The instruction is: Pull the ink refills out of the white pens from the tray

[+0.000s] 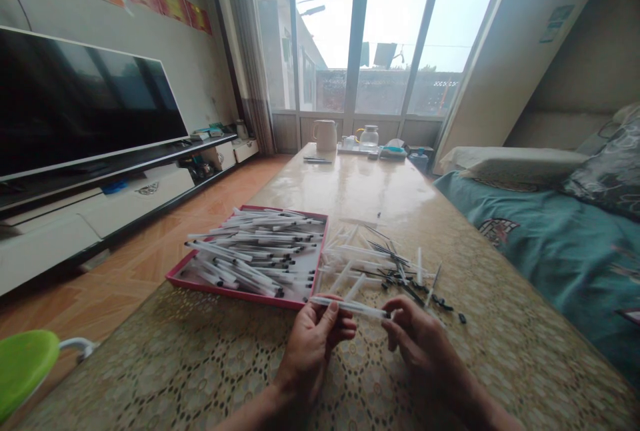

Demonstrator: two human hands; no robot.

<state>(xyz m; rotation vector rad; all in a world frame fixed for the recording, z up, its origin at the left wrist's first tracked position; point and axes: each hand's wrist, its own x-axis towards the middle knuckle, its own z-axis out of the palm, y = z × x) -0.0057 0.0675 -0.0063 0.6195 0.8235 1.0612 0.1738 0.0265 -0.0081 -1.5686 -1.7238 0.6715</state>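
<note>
Both hands hold one clear pen (pixel 350 307) level just before the pink tray (pixel 225 287): left hand (pixel 313 344) at its barrel, right hand (pixel 420 344) pinching its tip. Loose pen parts (pixel 385 261) lie right of the tray, finished pens (pixel 255 251) inside it.

Television (pixel 85 104), white jug (pixel 325 135), green stool (pixel 23 364)

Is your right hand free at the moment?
No, the right hand pinches one end of a white pen whose other end the left hand holds, near the pink tray.
</note>
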